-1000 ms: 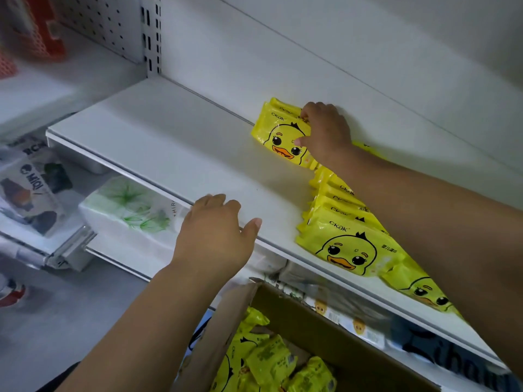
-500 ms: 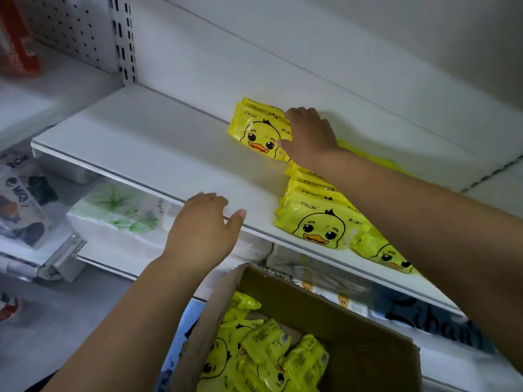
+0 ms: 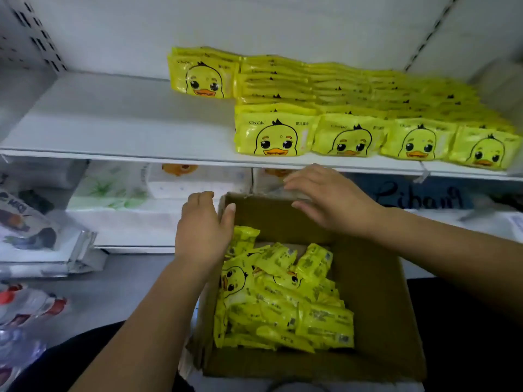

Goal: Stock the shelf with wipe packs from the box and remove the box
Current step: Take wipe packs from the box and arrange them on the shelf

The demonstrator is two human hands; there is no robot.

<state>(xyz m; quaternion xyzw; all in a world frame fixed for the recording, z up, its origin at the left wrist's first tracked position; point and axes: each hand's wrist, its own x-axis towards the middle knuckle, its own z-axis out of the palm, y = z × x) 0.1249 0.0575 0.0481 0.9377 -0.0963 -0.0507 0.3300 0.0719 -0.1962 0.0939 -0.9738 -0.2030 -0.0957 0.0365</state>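
Below the shelf (image 3: 113, 123), grips the left wall of the cardboard box (image 3: 376, 292) with the left hand (image 3: 202, 230), thumb inside and fingers curled outside. Holds the right hand (image 3: 331, 202) flat over the far rim, fingers straight and slightly spread, grasping nothing; cannot tell whether touching the rim. Shows loose yellow wipe packs (image 3: 283, 301) heaped inside the box, with shelved packs (image 3: 339, 108) standing in rows above.

Your left hand (image 3: 203, 227) extends from the near left, curled fingers and thumb clasping the wall of the box (image 3: 365, 292). Your right hand (image 3: 331, 202) is palm down, fingers straight and pointing left, forearm entering from the right.
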